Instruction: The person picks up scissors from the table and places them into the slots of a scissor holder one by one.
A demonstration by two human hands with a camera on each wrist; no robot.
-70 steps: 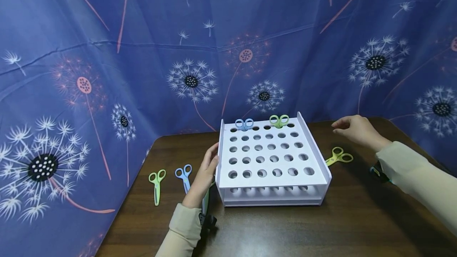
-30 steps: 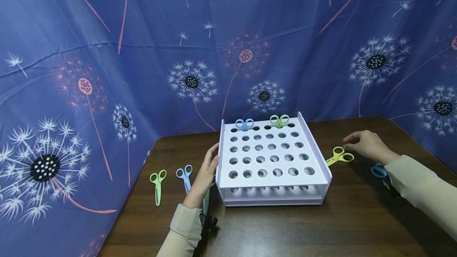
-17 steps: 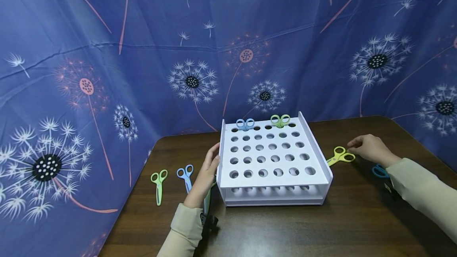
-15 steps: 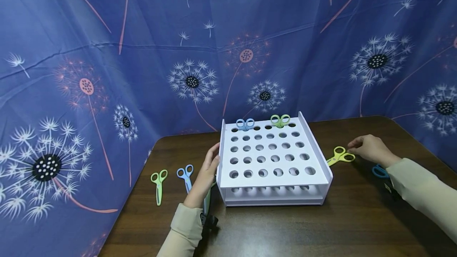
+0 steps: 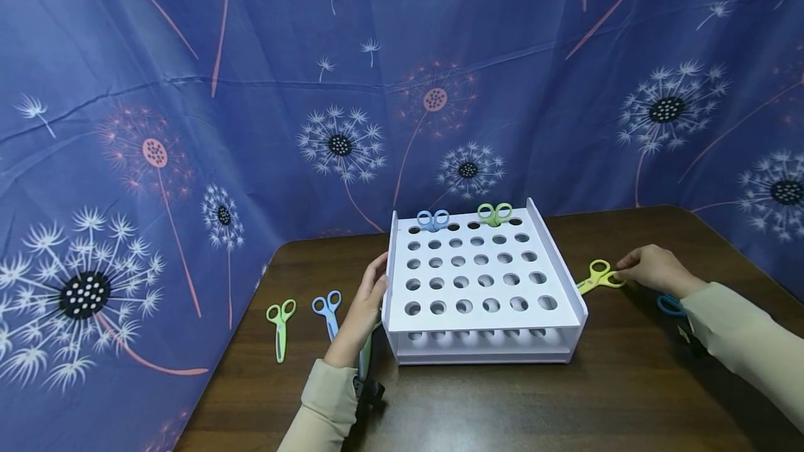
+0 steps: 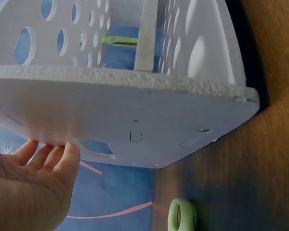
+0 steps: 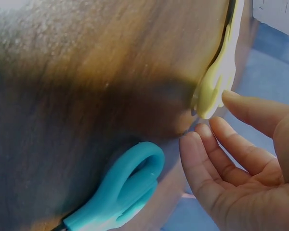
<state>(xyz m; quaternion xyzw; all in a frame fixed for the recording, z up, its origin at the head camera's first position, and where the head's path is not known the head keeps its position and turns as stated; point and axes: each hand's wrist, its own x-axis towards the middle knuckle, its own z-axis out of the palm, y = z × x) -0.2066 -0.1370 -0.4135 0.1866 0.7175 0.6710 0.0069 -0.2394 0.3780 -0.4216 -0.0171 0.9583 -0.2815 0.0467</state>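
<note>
In the head view a white rack (image 5: pixel 480 270) with rows of round holes stands on the table. Blue scissors (image 5: pixel 433 220) and green scissors (image 5: pixel 495 214) stand in its back row, handles up. My left hand (image 5: pixel 363 305) rests against the rack's left side; in the left wrist view its fingertips (image 6: pixel 70 150) touch the side panel beside an oval cutout. Yellow scissors (image 5: pixel 599 276) lie right of the rack. My right hand (image 5: pixel 656 270) is at their handle, and in the right wrist view the thumb is right at the loop, with the other fingers just below it.
Teal-handled scissors (image 7: pixel 127 187) lie by the right wrist. Left of the rack lie light green scissors (image 5: pixel 280 330) and blue scissors (image 5: pixel 328 312); another green pair (image 5: pixel 366 354) is partly hidden behind the left wrist. A blue dandelion-print cloth (image 5: pixel 352 54) hangs behind the table (image 5: pixel 477 410).
My right hand has come down and toward me, to the yellow scissors' handle, uncovering the teal handle. My left hand has stayed at the rack's side.
</note>
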